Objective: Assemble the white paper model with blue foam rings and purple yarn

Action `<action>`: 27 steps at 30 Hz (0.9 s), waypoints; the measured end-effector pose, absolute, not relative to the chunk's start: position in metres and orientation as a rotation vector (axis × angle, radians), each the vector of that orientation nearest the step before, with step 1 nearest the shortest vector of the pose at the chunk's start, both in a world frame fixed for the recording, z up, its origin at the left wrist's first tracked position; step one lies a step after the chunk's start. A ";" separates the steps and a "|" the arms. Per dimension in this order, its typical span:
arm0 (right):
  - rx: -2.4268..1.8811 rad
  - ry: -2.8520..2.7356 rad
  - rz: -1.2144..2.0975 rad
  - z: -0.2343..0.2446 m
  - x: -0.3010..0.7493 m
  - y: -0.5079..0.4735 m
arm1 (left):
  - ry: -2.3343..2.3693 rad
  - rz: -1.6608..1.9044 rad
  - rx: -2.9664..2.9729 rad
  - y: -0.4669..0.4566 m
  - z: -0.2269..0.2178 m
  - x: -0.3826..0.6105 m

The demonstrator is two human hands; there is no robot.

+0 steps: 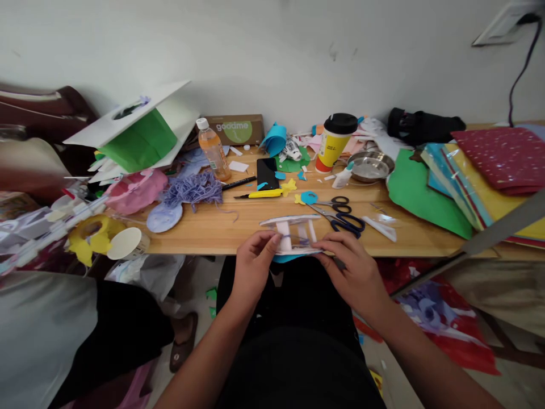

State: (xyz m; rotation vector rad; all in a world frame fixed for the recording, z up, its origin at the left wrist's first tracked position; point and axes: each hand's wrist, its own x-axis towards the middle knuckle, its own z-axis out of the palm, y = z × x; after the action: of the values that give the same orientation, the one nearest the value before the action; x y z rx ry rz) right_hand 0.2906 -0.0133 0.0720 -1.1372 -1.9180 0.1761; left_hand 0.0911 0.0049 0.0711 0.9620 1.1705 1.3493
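At the table's front edge I hold a small white paper frame point(284, 234) with white uprights between two flat sides; some blue shows along its underside. My left hand point(256, 258) grips its left part, thumb on top. At its right end, my right hand point(349, 267) pinches the near side. What looks like a thin purplish strand runs across the frame's middle. Just beyond my right hand lie dark-handled scissors point(348, 222), with a smaller pair of scissors point(336, 202) behind them. Farther back rests a yellow utility knife point(264, 193).
A phone point(267, 172), juice bottle point(212, 149), coffee cup point(334, 143), glue bottle point(343, 177) and metal bowl point(369, 166) stand or lie behind. Purple yarn point(192, 190) and a paper cup point(128, 243) are left, coloured sheets point(498, 156) right. Another person's leg point(128, 312) is at left.
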 end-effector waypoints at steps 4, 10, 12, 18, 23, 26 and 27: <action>-1.156 -2.020 0.311 0.081 0.296 -0.013 | 1.190 1.331 0.982 0.006 0.065 0.088; -1.121 -2.012 0.214 0.108 0.294 -0.006 | 1.291 1.261 1.193 0.008 0.068 0.081; -1.081 -2.078 0.260 0.115 0.288 0.000 | 1.308 1.223 1.245 0.008 0.070 0.080; -1.153 -2.350 0.474 0.113 0.271 0.020 | 1.252 1.180 1.277 0.011 0.068 0.076; -1.241 -2.398 0.437 0.111 0.263 0.028 | 1.215 1.178 1.257 0.011 0.069 0.073; -1.245 -2.428 0.456 0.115 0.261 0.030 | 1.208 1.145 1.273 0.009 0.070 0.074; -1.244 -2.448 0.476 0.117 0.261 0.031 | 1.215 1.134 1.285 0.009 0.070 0.075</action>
State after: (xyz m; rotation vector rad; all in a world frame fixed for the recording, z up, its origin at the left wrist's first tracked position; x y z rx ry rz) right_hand 0.2608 0.0314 0.1168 -1.2437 -2.4483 0.4759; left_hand 0.0749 0.0088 0.0704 1.2848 1.2146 1.1340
